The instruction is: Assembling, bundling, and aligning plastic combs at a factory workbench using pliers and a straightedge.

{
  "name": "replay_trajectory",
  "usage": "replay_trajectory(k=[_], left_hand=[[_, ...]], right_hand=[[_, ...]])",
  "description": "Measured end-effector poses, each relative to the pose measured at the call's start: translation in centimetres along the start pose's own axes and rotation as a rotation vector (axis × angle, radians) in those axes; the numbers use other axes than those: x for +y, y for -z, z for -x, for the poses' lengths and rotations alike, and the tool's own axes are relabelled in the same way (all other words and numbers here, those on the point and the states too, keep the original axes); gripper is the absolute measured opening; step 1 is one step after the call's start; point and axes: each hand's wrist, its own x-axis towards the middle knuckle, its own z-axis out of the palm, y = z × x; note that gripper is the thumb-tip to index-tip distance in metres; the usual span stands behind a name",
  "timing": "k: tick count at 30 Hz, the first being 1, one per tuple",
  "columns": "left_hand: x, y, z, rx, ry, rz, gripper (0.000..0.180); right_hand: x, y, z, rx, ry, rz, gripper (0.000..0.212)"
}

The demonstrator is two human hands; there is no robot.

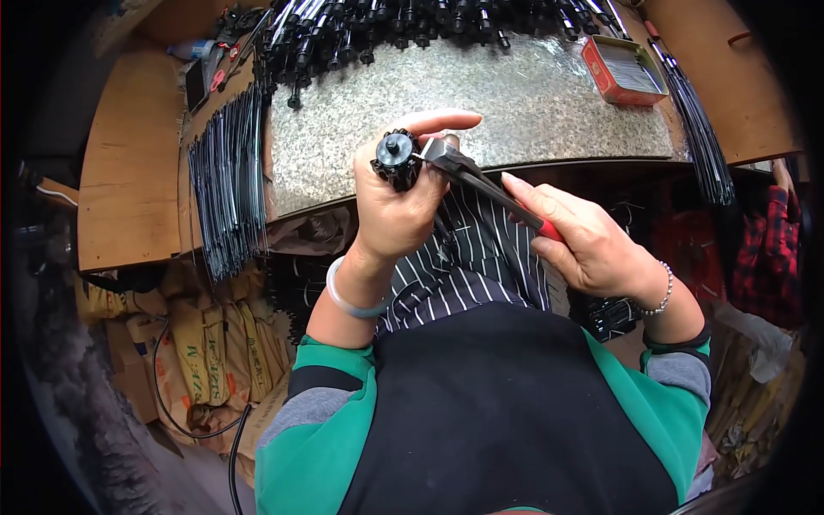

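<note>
Head-worn fisheye, close, facing downward

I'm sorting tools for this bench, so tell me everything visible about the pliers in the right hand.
The pliers are slim, with dark metal jaws and red-covered handles. The right hand grips the handles; the tool slants up and left. Its tips meet the round black ribbed part held in the left hand, above a striped cloth.

Speckled grey worktop; on it row of black rods, red tin, bundle of thin dark ribs at left edge.
</note>
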Motion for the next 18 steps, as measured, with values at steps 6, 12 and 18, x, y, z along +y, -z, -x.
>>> replay_trajectory(k=[6, 12, 18], left_hand=[[-0.7, 0.3, -0.1, -0.062, -0.133, -0.024, 0.034], [-0.4, -0.3, 0.1, 0.024, -0.143, -0.121, 0.035], [0.5, -0.5, -0.8, 0.079, -0.175, -0.376, 0.031]], right_hand=[[0.4, 0.5, 0.1, 0.007, -0.102, -0.029, 0.041], [-0.8, 3.3, 0.2, -0.048, -0.243, 0.121, 0.018], [-2.0, 4.3, -0.4, -0.008, -0.178, 0.396, 0.016]])
